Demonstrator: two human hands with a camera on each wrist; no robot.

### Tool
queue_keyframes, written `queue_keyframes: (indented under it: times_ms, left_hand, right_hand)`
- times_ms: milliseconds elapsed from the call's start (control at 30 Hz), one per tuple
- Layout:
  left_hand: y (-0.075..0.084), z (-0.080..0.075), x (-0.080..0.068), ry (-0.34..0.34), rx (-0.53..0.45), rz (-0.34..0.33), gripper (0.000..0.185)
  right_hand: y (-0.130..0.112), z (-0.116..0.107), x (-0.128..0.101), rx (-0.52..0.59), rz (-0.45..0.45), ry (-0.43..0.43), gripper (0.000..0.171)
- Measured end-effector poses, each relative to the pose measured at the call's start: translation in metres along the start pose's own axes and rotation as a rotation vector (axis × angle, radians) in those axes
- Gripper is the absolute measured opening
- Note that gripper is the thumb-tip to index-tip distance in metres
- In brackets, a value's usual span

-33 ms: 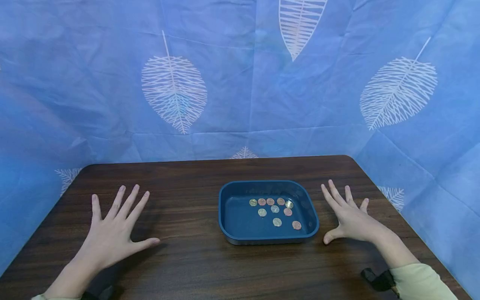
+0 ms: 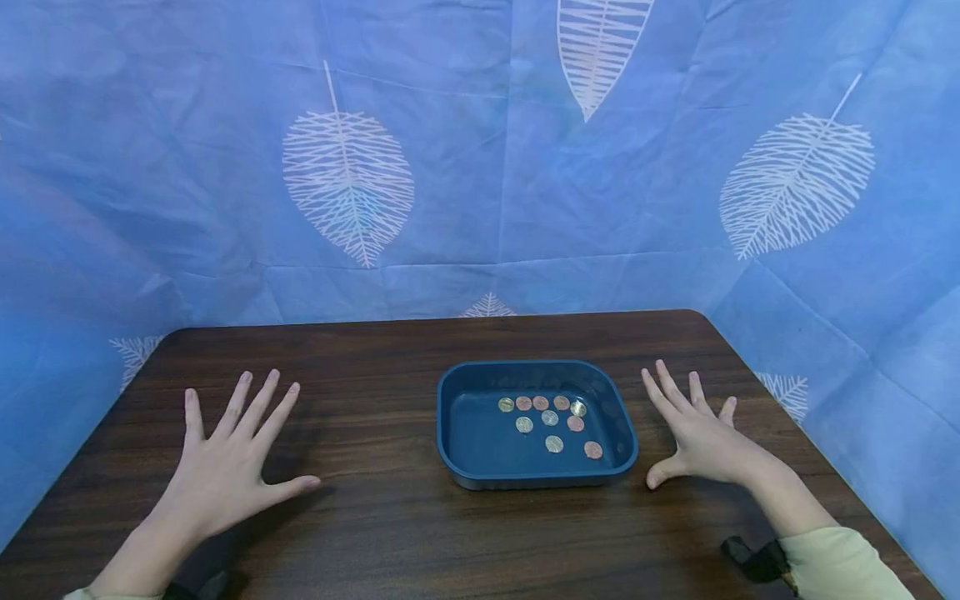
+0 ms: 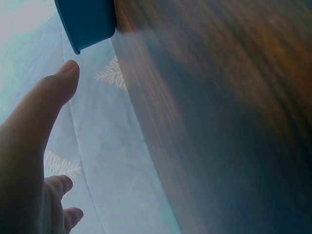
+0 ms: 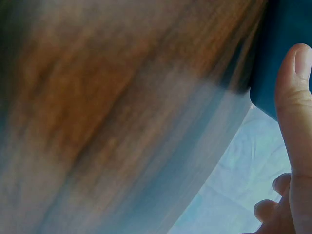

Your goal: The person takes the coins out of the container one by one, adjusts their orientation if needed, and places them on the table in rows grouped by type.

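A dark blue rectangular tray [image 2: 480, 454] stands on the wooden table, right of the middle in the head view. Inside it lie several coins, some coppery like the coin [image 2: 593, 450] near the right front corner, others silvery like the coin [image 2: 554, 444] beside it. My left hand [image 2: 221, 475] is spread over the table's left side, well apart from the tray, palm down and holding nothing. Just beyond the tray's right wall, my right hand [image 2: 701, 437] is spread too, with nothing in it. Its thumb [image 4: 294, 92] overlaps the tray in the right wrist view.
The dark brown table [image 2: 375, 533] has rounded far corners. Behind it and along its sides hangs a blue cloth [image 2: 450, 167] with white leaf prints. A black strap [image 2: 757, 560] sits on the right wrist by a pale green sleeve [image 2: 843, 562].
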State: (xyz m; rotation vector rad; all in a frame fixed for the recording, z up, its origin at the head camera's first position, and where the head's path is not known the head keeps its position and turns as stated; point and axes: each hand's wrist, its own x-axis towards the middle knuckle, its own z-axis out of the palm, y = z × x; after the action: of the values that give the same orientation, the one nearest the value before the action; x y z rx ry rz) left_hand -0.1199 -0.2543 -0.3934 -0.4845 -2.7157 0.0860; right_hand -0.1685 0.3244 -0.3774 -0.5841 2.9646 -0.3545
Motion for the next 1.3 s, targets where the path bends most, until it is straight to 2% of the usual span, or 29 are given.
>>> queue_keyframes:
  times_ms: [100,200,400,533,667,767,900,1167,1300]
  left_hand:
    - [0.001,0.0,0.0,0.004,-0.021,0.004,0.119]
    - [0.004,-0.001,0.002,0.017,-0.092,0.009,0.116]
    - [0.016,-0.007,0.013,0.026,-0.375,-0.025,0.102]
    - [0.028,-0.011,0.021,-0.007,-0.588,-0.084,0.089]
    - [0.044,-0.012,0.03,0.026,-0.744,-0.091,0.078]
    - [0.058,-0.01,0.039,0.079,-0.812,-0.072,0.071]
    - [0.077,-0.007,0.052,0.116,-0.889,-0.05,0.065]
    - [0.111,-0.004,0.077,0.135,-1.018,0.028,0.051]
    - [0.126,-0.002,0.09,0.122,-1.087,0.018,0.047]
  right_hand:
    - [-0.001,-0.002,-0.001,0.014,-0.003,0.001,0.141]
    - [-0.004,-0.006,-0.002,0.076,-0.027,0.014,0.141]
    - [-0.017,-0.01,-0.003,0.368,-0.164,0.038,0.135]
    - [-0.028,-0.008,-0.001,0.471,-0.23,0.032,0.128]
    - [-0.035,-0.003,0.004,0.48,-0.251,0.047,0.123]
    - [-0.038,0.002,0.006,0.481,-0.246,0.057,0.123]
    - [-0.04,0.007,0.009,0.489,-0.232,0.066,0.122]
    - [-0.041,0.016,0.009,0.485,-0.208,0.128,0.12]
    - [-0.042,0.017,0.009,0.526,-0.219,0.114,0.123]
